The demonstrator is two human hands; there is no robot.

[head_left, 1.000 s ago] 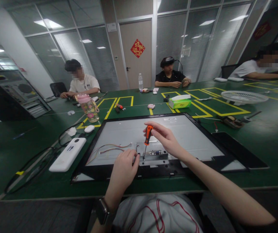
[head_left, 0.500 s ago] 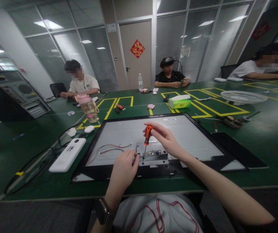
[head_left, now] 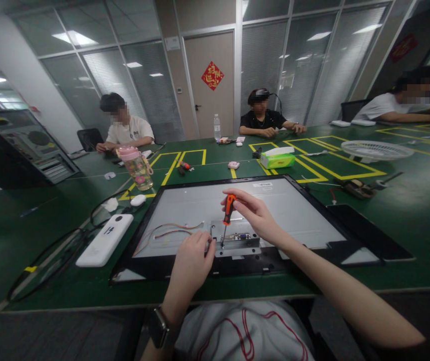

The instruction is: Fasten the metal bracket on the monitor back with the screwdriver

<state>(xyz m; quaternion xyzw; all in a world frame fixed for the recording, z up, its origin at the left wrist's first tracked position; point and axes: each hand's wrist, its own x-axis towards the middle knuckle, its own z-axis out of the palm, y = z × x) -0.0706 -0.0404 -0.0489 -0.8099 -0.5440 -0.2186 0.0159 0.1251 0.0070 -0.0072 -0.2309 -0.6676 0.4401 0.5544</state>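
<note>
A large flat display panel with a black frame lies back side up on the table. My right hand is closed on an orange and black screwdriver, which stands nearly upright with its tip on the near left part of a metal bracket. A blue connector shows on this bracket. Beside the bracket's left edge rests my left hand, its fingers bent together; what they hold, if anything, is hidden. Thin coloured wires lie on the panel to the left.
On the green table, a white power bank, black cables and a pink-lidded bottle stand left. Beyond the panel is a green tissue pack. A dark phone-like slab lies right. Three people sit across the table.
My hands and the screwdriver look the same as before. Across the table, the person in black has moved their hands apart, and the person at the left has shifted their hands slightly.
</note>
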